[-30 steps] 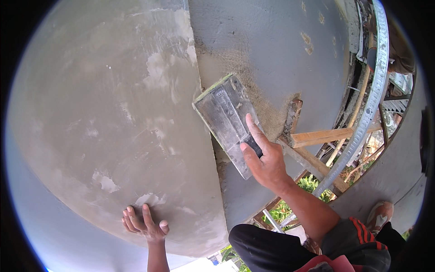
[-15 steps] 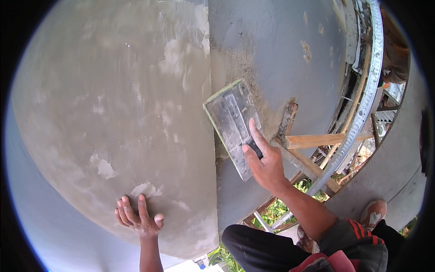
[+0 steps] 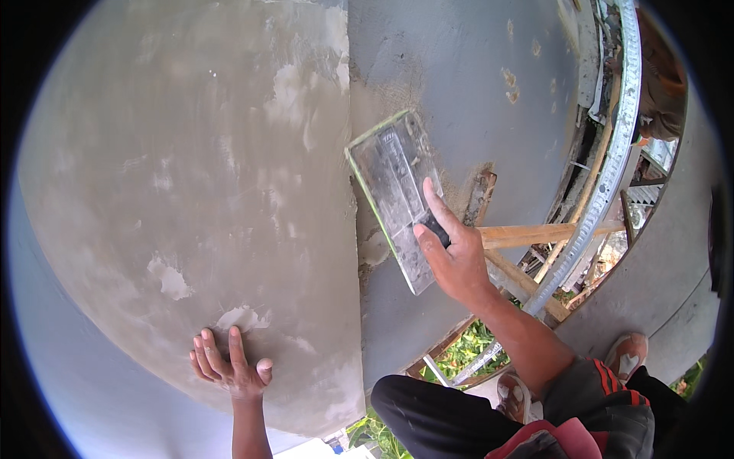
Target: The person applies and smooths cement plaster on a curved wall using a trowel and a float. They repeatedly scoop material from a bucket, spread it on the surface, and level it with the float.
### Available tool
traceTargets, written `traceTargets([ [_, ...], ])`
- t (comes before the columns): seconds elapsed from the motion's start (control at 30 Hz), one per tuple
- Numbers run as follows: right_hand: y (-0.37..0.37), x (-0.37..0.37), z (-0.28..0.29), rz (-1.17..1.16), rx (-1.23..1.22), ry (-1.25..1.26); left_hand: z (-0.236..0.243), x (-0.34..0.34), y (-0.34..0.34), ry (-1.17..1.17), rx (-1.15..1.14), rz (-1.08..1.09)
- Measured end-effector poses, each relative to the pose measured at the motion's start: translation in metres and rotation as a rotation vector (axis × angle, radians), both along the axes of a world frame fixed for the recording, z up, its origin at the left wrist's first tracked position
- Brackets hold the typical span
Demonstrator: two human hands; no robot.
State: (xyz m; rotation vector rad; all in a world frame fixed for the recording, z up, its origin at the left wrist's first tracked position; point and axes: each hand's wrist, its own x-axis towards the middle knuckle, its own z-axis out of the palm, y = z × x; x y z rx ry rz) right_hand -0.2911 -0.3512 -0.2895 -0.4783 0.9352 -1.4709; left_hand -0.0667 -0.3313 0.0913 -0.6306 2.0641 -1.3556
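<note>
My right hand [image 3: 457, 260] is closed round the black handle of a rectangular plastering float [image 3: 391, 187], its index finger stretched along the back. The float is grey and cement-smeared with a green edge. It lies tilted over the straight vertical border between a brownish-grey plastered surface [image 3: 214, 138] and a bluish-grey wall [image 3: 459, 84]; its working face is hidden. Rough, sandy mortar [image 3: 375, 99] shows along that border. Lower left, my left hand [image 3: 233, 366] rests on the plastered surface, fingers spread and holding nothing, just below a pale patch [image 3: 243, 317].
At right stand wooden beams [image 3: 527, 235], a curved metal rail [image 3: 612, 172] and a grey concrete ledge [image 3: 650, 260]. My shoes [image 3: 627, 353] are near the ledge. Another person [image 3: 662, 84], partly visible, is beyond the rail. Green leaves [image 3: 466, 352] show through a gap below.
My right hand has slid the float slightly upward along the border, uncovering more of the rough edge below it. My left hand keeps its place on the plaster.
</note>
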Motion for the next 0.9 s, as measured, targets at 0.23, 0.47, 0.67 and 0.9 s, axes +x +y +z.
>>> traceTargets([
  [0.23, 0.001, 0.016, -0.01, -0.066, -0.211, 0.231, 0.001, -0.002, -0.003, 0.014, -0.015, -0.009],
  [0.47, 0.062, 0.056, -0.032, -0.046, -0.117, 0.175, -0.001, 0.001, -0.005, 0.038, -0.022, -0.013],
  [0.67, 0.008, 0.035, -0.022, -0.088, -0.079, 0.127, -0.002, 0.001, -0.004, 0.049, -0.027, -0.019],
  [0.9, 0.044, 0.074, -0.026, -0.047, -0.338, 0.383, -0.008, 0.0, -0.003, 0.055, -0.024, -0.022],
])
